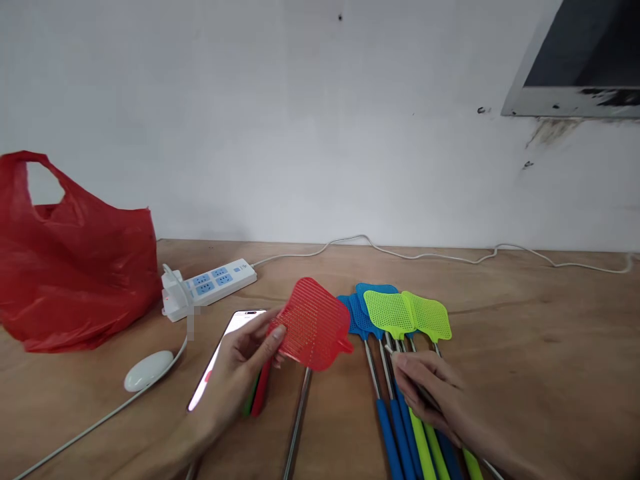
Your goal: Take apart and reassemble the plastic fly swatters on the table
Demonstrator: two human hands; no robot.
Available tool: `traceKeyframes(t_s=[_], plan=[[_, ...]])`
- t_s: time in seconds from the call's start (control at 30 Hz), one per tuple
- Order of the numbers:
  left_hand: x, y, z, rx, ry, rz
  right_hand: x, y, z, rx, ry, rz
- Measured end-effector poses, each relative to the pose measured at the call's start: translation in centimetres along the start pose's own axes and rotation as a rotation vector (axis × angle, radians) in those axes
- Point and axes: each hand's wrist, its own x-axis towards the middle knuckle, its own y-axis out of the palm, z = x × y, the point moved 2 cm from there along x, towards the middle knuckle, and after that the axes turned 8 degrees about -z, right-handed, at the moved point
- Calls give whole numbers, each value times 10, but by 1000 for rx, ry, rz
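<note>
My left hand [245, 363] pinches the left edge of a red fly swatter head [313, 325], lifted and tilted above the wooden table [540, 347]. A bare metal rod [299, 417] lies on the table below that head. Under my left hand lie red and green handles [259, 398] and a lit phone [223, 357]. My right hand [430, 393] rests with curled fingers on the metal shafts of a row of finished swatters, with blue heads [357, 310] and lime green heads [407, 313], their blue and green handles running toward me.
A red plastic bag [75, 273] stands at the left. A white power strip [207, 285] lies behind the phone, its cable [450, 255] trailing along the wall. A white oval device [149, 370] on a cord sits left of my hand. A monitor corner [580, 60] hangs upper right.
</note>
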Motion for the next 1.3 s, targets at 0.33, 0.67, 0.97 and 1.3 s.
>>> traceKeyframes(t_s=[0.33,0.67,0.97,1.3], plan=[[-8,12,12,28,-82,179,3,2,7,50,-110,51],[-10,8,9,47,-30,222,7,-1,-2,88,-56,70],[7,-4,5,252,47,0,11,-4,8,121,-106,-4],[22,-17,4,786,351,-52,17,-6,1,129,-129,-8]])
